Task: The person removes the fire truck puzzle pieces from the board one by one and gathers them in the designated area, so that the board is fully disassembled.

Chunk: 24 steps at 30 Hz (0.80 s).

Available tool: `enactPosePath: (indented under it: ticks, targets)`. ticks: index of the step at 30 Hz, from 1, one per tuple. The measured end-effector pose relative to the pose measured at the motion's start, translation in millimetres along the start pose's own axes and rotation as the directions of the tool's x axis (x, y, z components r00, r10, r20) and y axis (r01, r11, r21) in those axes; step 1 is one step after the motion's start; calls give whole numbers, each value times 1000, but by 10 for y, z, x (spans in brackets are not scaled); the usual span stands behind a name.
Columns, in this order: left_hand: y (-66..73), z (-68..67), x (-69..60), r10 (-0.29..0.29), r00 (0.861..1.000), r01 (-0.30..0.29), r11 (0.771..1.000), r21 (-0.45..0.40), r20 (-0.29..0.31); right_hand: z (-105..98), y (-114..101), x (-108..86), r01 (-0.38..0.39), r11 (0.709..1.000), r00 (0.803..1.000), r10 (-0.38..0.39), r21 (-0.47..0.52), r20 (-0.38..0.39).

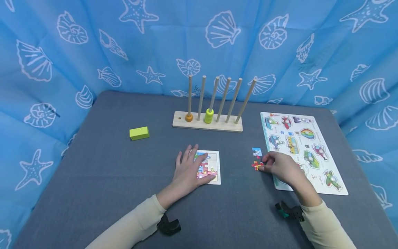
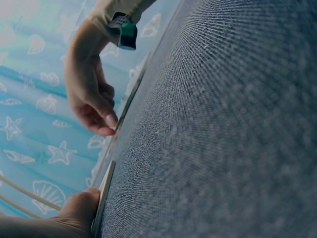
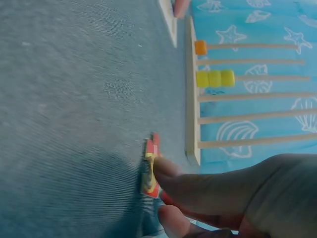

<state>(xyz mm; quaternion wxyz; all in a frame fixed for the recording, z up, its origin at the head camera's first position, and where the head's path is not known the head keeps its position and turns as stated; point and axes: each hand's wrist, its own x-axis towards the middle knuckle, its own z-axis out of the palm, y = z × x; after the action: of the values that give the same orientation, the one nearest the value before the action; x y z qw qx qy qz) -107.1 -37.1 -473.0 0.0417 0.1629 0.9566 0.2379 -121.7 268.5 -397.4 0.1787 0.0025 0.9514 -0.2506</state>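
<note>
My left hand (image 1: 186,171) lies with spread fingers across a small jigsaw board (image 1: 219,166), where pink and blue pieces fill part of the tray. Its palm hides the board's left side. To the right, the thumb and fingers of my right hand (image 1: 281,167) pinch a red and yellow jigsaw piece (image 1: 256,166). In the right wrist view this piece (image 3: 150,168) stands slightly tilted at the tabletop under the thumb tip. Just beyond it lies a blue and white jigsaw piece (image 1: 256,151), with a bit of red beside it.
A large picture peg board (image 1: 334,166) lies at the right, partly under my right forearm. At the back stands a wooden rack (image 1: 228,126) of upright rods, with an orange bead (image 1: 189,117) and yellow-green beads (image 1: 209,116). A yellow-green block (image 1: 139,133) sits back left.
</note>
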Motion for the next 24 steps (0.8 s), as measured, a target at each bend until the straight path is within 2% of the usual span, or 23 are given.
enactPosePath:
  ticks: [4, 7, 8, 10, 12, 13, 15, 17, 24]
  targets:
    - [-5, 3, 8, -2, 1000, 2, 1000, 7, 7, 39, -21, -39, 39, 998, 999, -41, -50, -32]
    - [-10, -6, 3, 4, 1000, -4, 1000, 4, 12, 104, -99, -75, 139, 985, 982, -150, -99, -113]
    - [-11, -9, 0, 5, 1000, -5, 1000, 3, 16, 152, -143, -84, 185, 975, 968, -202, -119, -149]
    - [-18, -14, -7, 8, 1000, -8, 1000, 5, 23, 286, -249, -103, 289, 945, 925, -317, -153, -208]
    - [-21, -14, -12, 12, 1000, -12, 1000, 9, 29, 451, -364, -124, 375, 912, 886, -405, -165, -226]
    - [-22, -14, -12, 13, 999, -14, 1000, 12, 31, 534, -421, -132, 404, 900, 875, -432, -162, -221]
    - [-21, -15, -13, 16, 999, -17, 1000, 18, 35, 672, -526, -145, 435, 890, 870, -455, -137, -192]
    - [-19, -15, -11, 22, 999, -23, 999, 25, 31, 765, -614, -146, 441, 890, 875, -455, -113, -168]
    - [-21, -28, -20, 26, 1000, -27, 998, 50, 14, 894, -776, -85, 455, 888, 878, -460, -65, -129]
